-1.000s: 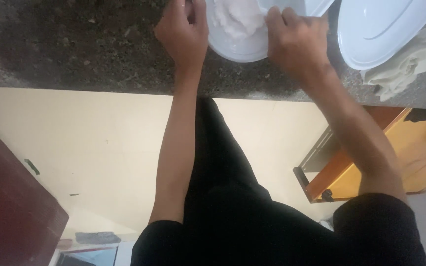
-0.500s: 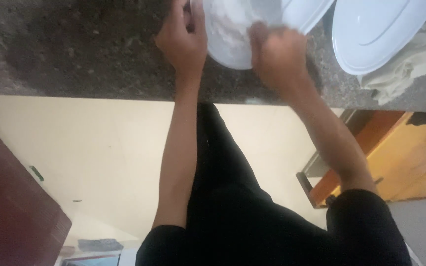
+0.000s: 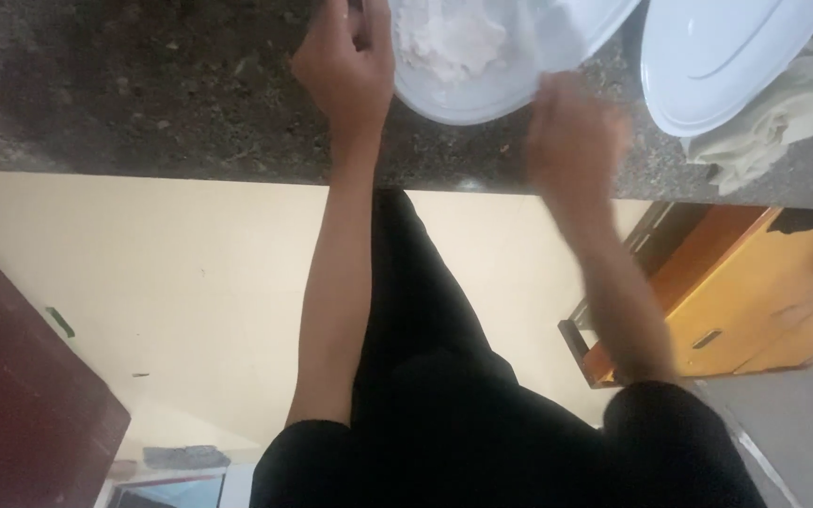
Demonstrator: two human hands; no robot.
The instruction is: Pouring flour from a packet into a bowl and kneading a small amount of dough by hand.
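A round white bowl (image 3: pixel 482 71) — smooth, shallow, thin-rimmed — sits on a dark speckled stone counter (image 3: pixel 143 85) near its front edge, cut off by the top of the frame. It holds a pale, lumpy, powdery mass (image 3: pixel 444 38). The left hand (image 3: pixel 345 71) grips the bowl's left rim, fingers curled. The right hand (image 3: pixel 571 141) is blurred just beside the bowl's lower right rim; whether it grasps anything cannot be told. A second white dish (image 3: pixel 726 56) lies to the right, overlapping a crumpled beige cloth (image 3: pixel 783 118).
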